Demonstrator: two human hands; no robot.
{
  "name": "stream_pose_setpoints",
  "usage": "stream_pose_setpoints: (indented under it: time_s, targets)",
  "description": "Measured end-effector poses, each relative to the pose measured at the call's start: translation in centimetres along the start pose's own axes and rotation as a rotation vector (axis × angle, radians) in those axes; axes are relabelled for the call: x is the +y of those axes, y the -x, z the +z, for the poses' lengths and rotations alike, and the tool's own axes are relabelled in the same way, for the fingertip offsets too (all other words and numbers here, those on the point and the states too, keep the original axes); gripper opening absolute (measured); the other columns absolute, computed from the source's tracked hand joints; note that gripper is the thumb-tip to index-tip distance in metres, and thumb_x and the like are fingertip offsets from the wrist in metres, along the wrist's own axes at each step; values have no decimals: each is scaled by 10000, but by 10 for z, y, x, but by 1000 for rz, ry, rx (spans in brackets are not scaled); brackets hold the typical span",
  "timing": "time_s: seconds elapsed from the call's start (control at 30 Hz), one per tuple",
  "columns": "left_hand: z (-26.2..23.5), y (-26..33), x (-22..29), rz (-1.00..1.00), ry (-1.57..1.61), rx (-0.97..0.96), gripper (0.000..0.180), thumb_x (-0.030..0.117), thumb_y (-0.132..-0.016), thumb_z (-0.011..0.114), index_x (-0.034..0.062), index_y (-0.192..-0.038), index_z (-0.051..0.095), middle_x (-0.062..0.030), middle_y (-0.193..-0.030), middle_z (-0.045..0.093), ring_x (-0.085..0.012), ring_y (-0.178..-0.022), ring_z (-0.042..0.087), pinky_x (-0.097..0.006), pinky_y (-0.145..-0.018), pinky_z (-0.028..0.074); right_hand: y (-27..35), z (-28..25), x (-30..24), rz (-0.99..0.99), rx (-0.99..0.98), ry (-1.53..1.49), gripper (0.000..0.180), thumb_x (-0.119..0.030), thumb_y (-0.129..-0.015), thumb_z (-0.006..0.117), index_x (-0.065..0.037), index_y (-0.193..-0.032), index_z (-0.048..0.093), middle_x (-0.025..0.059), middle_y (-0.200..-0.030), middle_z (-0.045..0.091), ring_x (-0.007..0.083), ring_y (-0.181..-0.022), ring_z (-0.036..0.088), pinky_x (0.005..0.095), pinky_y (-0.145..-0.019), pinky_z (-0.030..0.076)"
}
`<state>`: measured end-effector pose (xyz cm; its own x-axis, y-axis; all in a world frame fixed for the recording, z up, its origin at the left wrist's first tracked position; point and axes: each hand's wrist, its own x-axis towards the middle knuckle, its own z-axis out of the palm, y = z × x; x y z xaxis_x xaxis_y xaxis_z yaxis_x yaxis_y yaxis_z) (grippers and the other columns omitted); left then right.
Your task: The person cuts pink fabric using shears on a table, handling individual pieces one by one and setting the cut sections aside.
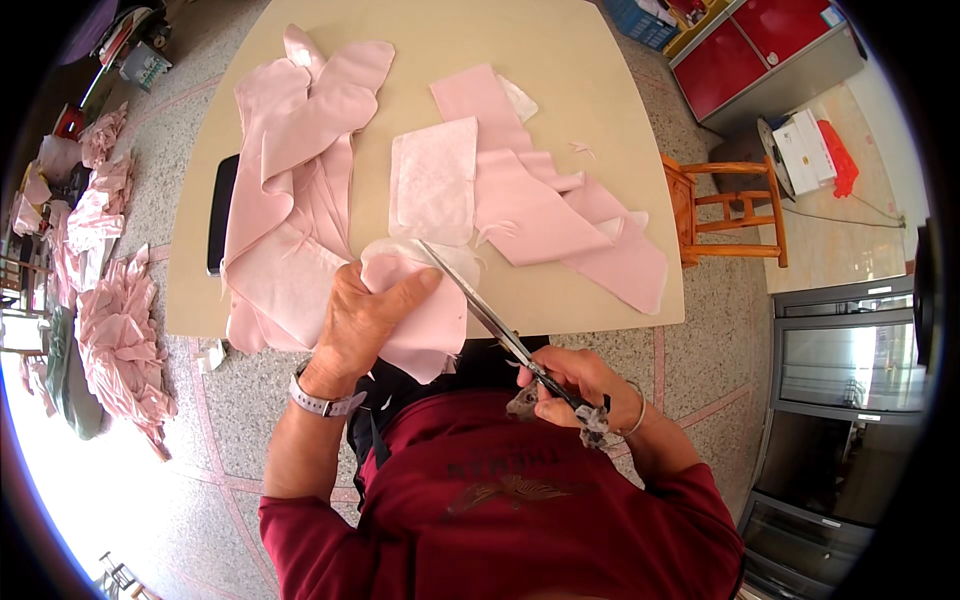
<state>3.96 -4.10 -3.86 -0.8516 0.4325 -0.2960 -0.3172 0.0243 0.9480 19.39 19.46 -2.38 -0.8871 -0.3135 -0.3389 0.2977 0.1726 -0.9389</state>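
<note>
My left hand pinches a pink fabric piece with a pale backing at the table's near edge. My right hand grips the handles of long scissors, which are wrapped in greyish cloth. Their blades point up and left, and the tip lies against the pale edge of the held piece, close to my left thumb. Just beyond, a squarish pale pink piece lies flat. To its right are overlapping pink strips; a large heap of pink fabric lies to the left.
The beige table carries a dark phone-like slab at its left edge. A wooden chair stands at the right, near a red-doored cabinet. Piles of pink fabric sit on the floor at left. Small offcuts lie among the pieces.
</note>
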Motion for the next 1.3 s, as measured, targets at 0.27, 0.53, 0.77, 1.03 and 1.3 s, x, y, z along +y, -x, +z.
stream_pose_setpoints:
  time_s: [0.27,0.53,0.77,1.03,1.3]
  targets:
    - [-14,-4,7,-15,-40,-192,215,138,-816,713,-33,-946,690,-39,-829,693,-78,-725,616,-252,-655,502,3,-6,-4,-34,-17,165,288,-113,-807,675,-16,-1049,555,5,-644,536,67,-551,479,237,-520,381]
    - [-19,-7,7,-53,41,-246,224,120,-810,715,-31,-972,688,-40,-838,691,-92,-734,628,-261,-649,512,6,-6,1,-45,5,281,284,-112,-803,675,-39,-1057,571,22,-554,507,80,-486,427,245,-495,361]
    - [-17,-8,12,-43,10,-256,249,109,-813,714,-34,-1013,677,-35,-863,687,-91,-732,629,-251,-663,511,9,-6,4,-61,47,328,262,-111,-809,662,-52,-1053,586,34,-548,504,110,-462,422,258,-487,365]
    - [-22,-10,7,-88,113,-217,226,88,-829,734,-39,-1009,684,-57,-873,704,-106,-750,658,-247,-675,534,14,-5,9,-83,74,381,248,-125,-812,665,-54,-1038,593,46,-539,496,138,-454,447,270,-494,389]
    - [-22,-9,0,-95,161,-197,188,93,-829,740,-43,-954,705,-72,-837,711,-121,-714,668,-257,-640,543,15,-6,9,-15,-52,215,357,-167,-817,708,-31,-1101,539,18,-622,563,113,-512,507,263,-524,417]
